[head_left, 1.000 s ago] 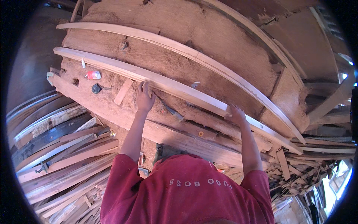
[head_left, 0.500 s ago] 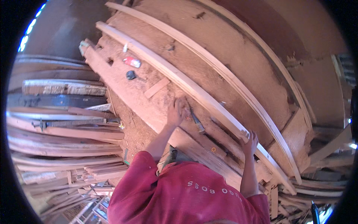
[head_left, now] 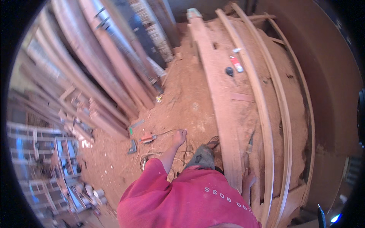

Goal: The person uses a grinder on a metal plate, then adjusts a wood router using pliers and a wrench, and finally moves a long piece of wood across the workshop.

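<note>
My left hand (head_left: pixel 180 136) hangs over the sawdust-covered floor, its fingers curled in and nothing visible in them. A thin cable on the floor runs near it. Low at the bench, my right hand (head_left: pixel 249 179) is beside the thick plank (head_left: pixel 218 98) and left of a long pale wooden strip (head_left: pixel 262 110). Its fingers are small and blurred, so whether they hold anything cannot be made out. Farther up the bench from it lies a slim hand tool with a pale end (head_left: pixel 249 146). A short flat wood piece (head_left: pixel 242 97) lies beyond that.
A red and white bottle (head_left: pixel 236 64) and a dark round object (head_left: pixel 229 71) lie on the bench. An orange power tool (head_left: pixel 147 138) and loose cables lie on the floor at left. Long boards (head_left: pixel 91 57) lean far left. A second strip (head_left: pixel 279 87) runs along the bench.
The view has turned toward the left, showing more floor. My left hand has come off the bench and out over the floor. My right hand has left the long strip's edge.
</note>
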A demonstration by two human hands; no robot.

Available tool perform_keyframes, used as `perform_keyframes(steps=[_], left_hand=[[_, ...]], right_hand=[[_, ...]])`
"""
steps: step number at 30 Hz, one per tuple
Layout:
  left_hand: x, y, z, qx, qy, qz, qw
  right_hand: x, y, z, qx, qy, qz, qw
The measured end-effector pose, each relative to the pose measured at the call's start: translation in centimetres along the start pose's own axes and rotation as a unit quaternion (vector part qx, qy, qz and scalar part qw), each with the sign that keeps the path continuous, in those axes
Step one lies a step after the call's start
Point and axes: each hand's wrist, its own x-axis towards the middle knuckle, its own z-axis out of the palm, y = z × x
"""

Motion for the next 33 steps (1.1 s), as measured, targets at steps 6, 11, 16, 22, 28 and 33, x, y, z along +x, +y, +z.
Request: perform_keyframes(steps=[6, 11, 16, 22, 28, 33], left_hand=[[-14.5, -12.7, -5.7, -0.114, -0.013, -0.113, 0.987], [-28.5, -25.7, -5.8, -0.093, -0.038, -0.288, 0.952], [-31.8, -28.8, -8.8, -0.116, 0.089, -0.367, 0.919], [-19.5, -32.0, -16.8, -0.192, 0.233, -0.328, 0.895], [10.8, -32.1, -42.1, -0.187, 0.456, -0.082, 0.866], [32.2, -35.3, -67.3, -0.078, 0.528, -0.014, 0.845]], right_hand=[[-0.6, -5.8, 5.7, 0.096, -0.118, -0.095, 0.984], [-2.4, -10.9, 10.5, 0.15, -0.154, -0.12, 0.969], [-2.8, -15.2, 15.1, 0.12, -0.263, -0.206, 0.935], [-0.5, -26.2, 16.5, 0.119, -0.255, -0.198, 0.939], [5.3, -38.7, 21.1, 0.089, -0.21, -0.21, 0.951], [8.7, -49.2, 25.7, 0.05, -0.272, -0.151, 0.949]])
